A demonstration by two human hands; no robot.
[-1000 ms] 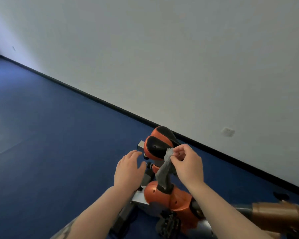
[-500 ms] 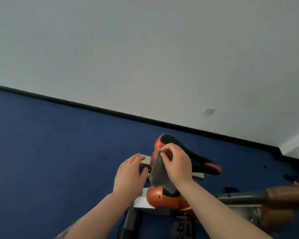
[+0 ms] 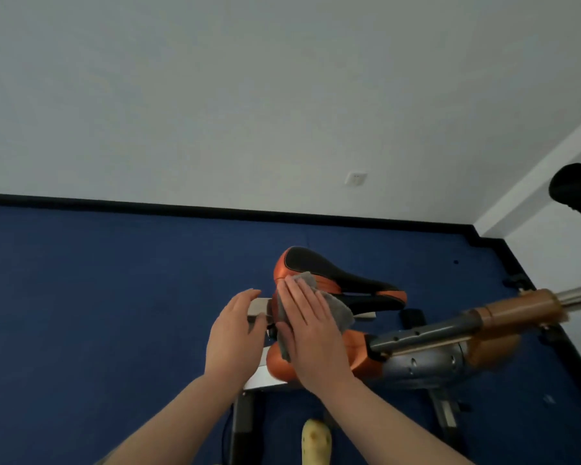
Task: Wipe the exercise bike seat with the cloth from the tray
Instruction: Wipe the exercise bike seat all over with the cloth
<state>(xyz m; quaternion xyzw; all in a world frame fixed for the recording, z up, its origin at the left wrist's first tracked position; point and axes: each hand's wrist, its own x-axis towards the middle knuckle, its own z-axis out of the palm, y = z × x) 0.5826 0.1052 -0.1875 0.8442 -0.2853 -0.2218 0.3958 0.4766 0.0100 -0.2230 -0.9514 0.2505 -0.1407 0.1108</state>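
Note:
The exercise bike seat (image 3: 319, 266) is orange and black, lying below me with its nose pointing right. A grey cloth (image 3: 339, 308) is spread over the seat's near rear part. My right hand (image 3: 311, 330) lies flat on the cloth and presses it against the seat. Just left of the seat hovers my left hand (image 3: 237, 333), fingers apart and holding nothing, over a grey metal bracket (image 3: 259, 307). No tray is in view.
The bike's orange and grey frame (image 3: 426, 354) and a brown post (image 3: 520, 308) extend to the right. Dark blue carpet (image 3: 98, 297) covers the floor up to a white wall (image 3: 249, 95). A yellow shoe (image 3: 316, 441) shows at the bottom. A black object (image 3: 574, 189) hangs at the right edge.
My right hand went from pinching the hanging cloth to lying flat with the cloth spread on the seat. The view swung right, and the left hand stayed beside the seat.

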